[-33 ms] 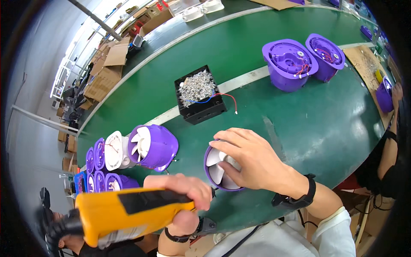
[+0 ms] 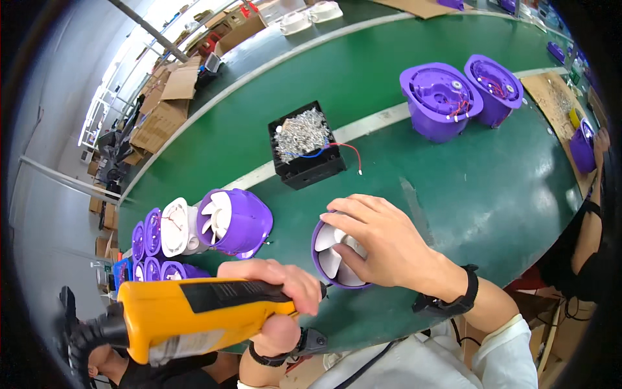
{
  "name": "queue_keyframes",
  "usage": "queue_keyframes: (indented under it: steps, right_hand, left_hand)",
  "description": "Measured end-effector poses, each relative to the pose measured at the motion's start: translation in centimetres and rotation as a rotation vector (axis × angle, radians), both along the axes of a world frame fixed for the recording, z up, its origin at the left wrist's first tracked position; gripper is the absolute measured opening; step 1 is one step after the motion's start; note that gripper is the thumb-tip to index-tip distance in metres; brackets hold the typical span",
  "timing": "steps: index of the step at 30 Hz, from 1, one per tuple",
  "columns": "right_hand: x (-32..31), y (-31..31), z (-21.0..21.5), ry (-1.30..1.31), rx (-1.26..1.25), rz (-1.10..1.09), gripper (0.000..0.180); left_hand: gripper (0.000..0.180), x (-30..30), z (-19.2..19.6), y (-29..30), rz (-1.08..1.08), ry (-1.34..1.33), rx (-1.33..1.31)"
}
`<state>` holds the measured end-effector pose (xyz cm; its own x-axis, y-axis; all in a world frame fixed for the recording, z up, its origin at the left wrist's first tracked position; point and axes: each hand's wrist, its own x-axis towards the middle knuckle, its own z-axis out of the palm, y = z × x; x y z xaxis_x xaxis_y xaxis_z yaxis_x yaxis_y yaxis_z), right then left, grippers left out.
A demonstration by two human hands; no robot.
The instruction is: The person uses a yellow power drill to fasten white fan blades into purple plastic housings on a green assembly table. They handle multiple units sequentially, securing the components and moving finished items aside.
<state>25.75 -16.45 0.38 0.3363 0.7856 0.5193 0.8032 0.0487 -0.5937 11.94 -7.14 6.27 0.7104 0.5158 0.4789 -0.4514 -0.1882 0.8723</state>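
My left hand (image 2: pixel 288 288) is wrapped round a yellow and black electric screwdriver (image 2: pixel 159 318), held level with its tip pointing right. That tip comes up against the lower left side of a purple round housing (image 2: pixel 316 254) on the table; whether it touches a screw is too small to tell. Inside the housing sits a white fan (image 2: pixel 330 264). My right hand (image 2: pixel 382 243) lies over the housing's right side, its fingers curled across the rim, hiding part of the fan.
Beyond the housing stands a black box (image 2: pixel 308 178) full of small screws, a red and a blue wire lying over it. Another purple housing with a fan (image 2: pixel 249 220) lies at left beside several others. Two purple housings (image 2: pixel 437 123) stand far right, near a person's hand (image 2: pixel 601 139).
The whole view has shifted slightly. Both hands, the screwdriver and the housing keep their places relative to one another.
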Motion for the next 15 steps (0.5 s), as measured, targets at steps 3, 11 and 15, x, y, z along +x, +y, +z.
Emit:
queue_keyframes:
  steps: [3, 11, 15]
  right_hand:
    - [-0.6, 0.0, 0.1, -0.001, -0.010, -0.144, 0.042]
    - [1.9, -1.2, 1.2, -0.037, 0.000, 0.043, 0.041]
    - [2.1, -0.8, -0.7, -0.008, 0.004, 0.127, 0.039]
  left_hand:
    - [0.055, -0.8, 0.5, 0.9, 0.111, -0.065, 0.035]
    - [0.055, -1.1, -1.5, 1.3, 0.197, -0.038, -0.008]
    - [0.054, -0.8, -1.0, 1.0, 0.210, -0.185, 0.077]
